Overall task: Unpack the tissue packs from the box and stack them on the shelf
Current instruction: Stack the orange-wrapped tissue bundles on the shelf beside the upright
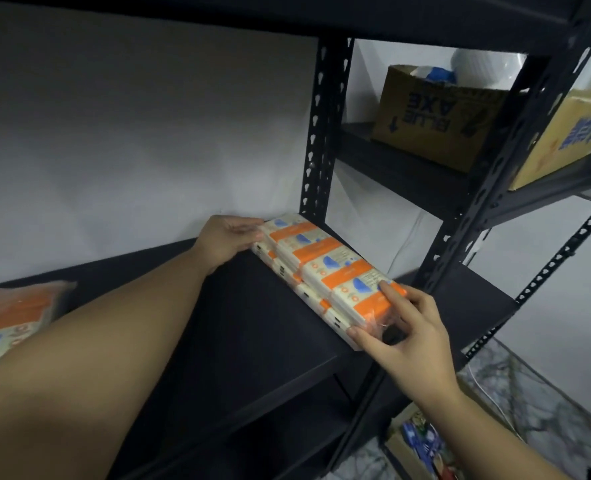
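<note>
While the tissue packs (325,268) lie on the dark shelf (245,327) near its right post, the left hand (226,242) grips their far end and the right hand (404,336) pinches the near end

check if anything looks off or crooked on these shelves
The cardboard box on the neighbouring upper shelf has its "BLUE AXE" print upside down, so it stands inverted. The tissue packs look neatly stacked between both hands.
</note>
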Demonstrator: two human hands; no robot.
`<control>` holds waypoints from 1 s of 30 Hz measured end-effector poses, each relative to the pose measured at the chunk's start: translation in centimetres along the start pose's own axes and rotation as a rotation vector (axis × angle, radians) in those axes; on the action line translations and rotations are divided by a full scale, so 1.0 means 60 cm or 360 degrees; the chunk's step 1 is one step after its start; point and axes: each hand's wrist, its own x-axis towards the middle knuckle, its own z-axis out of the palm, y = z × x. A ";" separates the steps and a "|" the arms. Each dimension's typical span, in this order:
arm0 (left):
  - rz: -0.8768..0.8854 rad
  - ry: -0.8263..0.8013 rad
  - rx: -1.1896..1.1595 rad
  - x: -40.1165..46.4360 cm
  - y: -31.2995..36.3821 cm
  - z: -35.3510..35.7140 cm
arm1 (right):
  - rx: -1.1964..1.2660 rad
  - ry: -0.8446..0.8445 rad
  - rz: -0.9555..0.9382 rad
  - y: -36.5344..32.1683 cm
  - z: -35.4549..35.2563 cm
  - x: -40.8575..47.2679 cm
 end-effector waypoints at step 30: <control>-0.0197 -0.0189 0.1973 -0.180 0.015 0.044 | -0.0872 -0.0160 -0.0438 -0.041 0.041 0.043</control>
